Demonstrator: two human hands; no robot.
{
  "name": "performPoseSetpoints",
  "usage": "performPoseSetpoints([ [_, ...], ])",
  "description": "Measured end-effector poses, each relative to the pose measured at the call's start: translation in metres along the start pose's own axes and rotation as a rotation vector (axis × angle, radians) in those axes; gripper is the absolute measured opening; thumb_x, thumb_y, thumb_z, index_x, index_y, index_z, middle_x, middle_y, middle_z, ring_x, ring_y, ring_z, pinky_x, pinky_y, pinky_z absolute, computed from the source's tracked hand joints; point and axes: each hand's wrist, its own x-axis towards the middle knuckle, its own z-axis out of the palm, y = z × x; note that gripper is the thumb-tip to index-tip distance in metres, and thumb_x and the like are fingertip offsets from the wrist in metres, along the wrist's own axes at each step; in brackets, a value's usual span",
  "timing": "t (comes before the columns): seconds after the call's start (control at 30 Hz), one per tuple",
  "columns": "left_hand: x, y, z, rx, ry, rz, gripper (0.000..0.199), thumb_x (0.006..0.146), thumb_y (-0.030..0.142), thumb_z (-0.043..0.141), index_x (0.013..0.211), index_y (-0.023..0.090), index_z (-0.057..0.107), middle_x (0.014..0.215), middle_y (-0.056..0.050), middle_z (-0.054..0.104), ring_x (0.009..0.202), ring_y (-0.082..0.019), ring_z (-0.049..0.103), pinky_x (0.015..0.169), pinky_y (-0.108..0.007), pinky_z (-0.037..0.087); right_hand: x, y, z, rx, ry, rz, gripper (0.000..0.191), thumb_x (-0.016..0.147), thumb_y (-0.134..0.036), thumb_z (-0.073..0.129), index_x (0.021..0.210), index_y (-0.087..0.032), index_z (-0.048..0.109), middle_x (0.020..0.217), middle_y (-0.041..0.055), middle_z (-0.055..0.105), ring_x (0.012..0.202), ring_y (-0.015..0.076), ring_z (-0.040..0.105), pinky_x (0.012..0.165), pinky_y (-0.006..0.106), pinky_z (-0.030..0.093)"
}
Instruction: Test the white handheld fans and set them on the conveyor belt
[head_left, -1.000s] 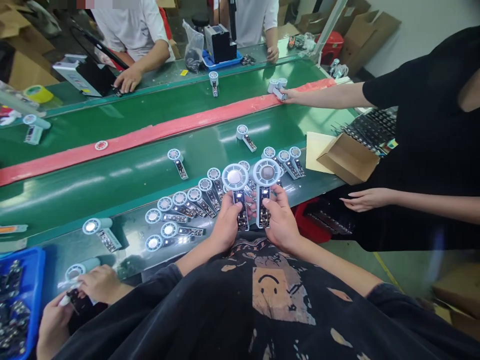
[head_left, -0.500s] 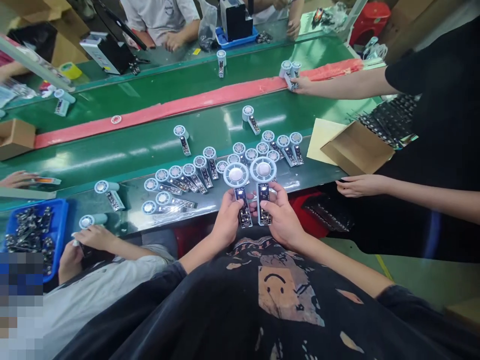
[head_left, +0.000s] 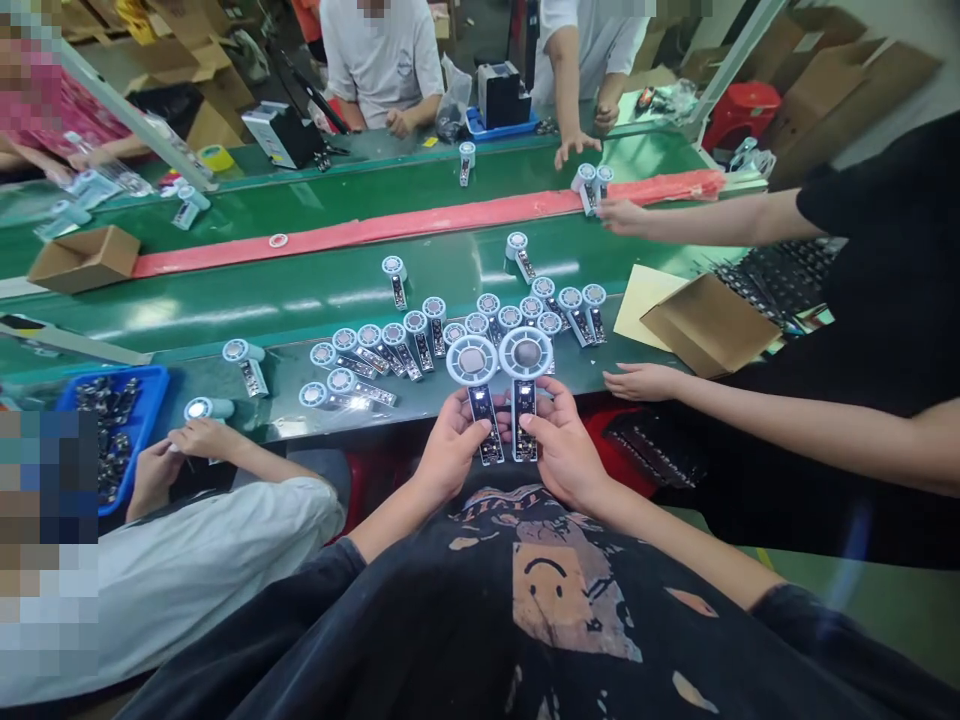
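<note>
My left hand (head_left: 452,445) is closed round the handle of a light-blue handheld fan (head_left: 472,360), its thumb on the exposed circuit board. Beside it, my right hand (head_left: 562,440) grips a second light-blue fan (head_left: 526,353) in the same way. Both fans stand upright side by side, round heads up, and a small light shows on each board. The fingers behind the handles are partly hidden. Just beyond my hands, several similar fans (head_left: 394,335) with open handles lie in rows on the green table (head_left: 300,425).
A person at the left works near a blue tray (head_left: 154,400) of small parts. At the right, another person's arm reaches to fans by the red strip (head_left: 450,215); their other hand is near an open cardboard box (head_left: 709,325). People sit across the table.
The view has tilted up and shifted left. Both fans stay in my hands. Across the table, a person's hand now reaches toward the two far fans, and the right-hand person's fingers have loosened there.
</note>
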Motion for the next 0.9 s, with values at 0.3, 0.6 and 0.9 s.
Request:
performPoseSetpoints([
  [0.3, -0.005, 0.005, -0.01, -0.044, -0.001, 0.036, 0.057, 0.068, 0.037, 0.086, 0.113, 0.022, 0.054, 0.113, -0.009, 0.072, 0.089, -0.025, 0.073, 0.075, -0.039, 0.061, -0.002, 0.002, 0.01, 0.024, -0.048, 0.012, 0.057, 0.067, -0.026, 0.081, 0.116, -0.03, 0.053, 0.1, -0.0006, 0.072, 0.077, 0.0207, 0.071, 0.063, 0.035, 0.062],
  [0.6, 0.013, 0.018, -0.023, -0.033, -0.081, 0.016, 0.062, 0.067, 0.039, 0.091, 0.114, 0.023, 0.053, 0.123, -0.011, 0.07, 0.094, -0.024, 0.072, 0.083, -0.04, 0.061, 0.005, 0.003, 0.026, 0.008, 0.004, -0.051, 0.057, 0.067, -0.026, 0.082, 0.115, -0.031, 0.052, 0.102, -0.001, 0.071, 0.077, 0.0203, 0.07, 0.065, 0.037, 0.062],
  [0.9, 0.028, 0.036, -0.043, -0.019, -0.122, -0.008, 0.062, 0.066, 0.039, 0.092, 0.11, 0.024, 0.051, 0.114, -0.01, 0.075, 0.096, -0.026, 0.074, 0.083, -0.042, 0.061, 0.02, 0.011, 0.047, 0.023, 0.06, -0.061, 0.058, 0.065, -0.026, 0.084, 0.114, -0.031, 0.053, 0.101, -0.0017, 0.071, 0.08, 0.0204, 0.07, 0.073, 0.04, 0.062],
])
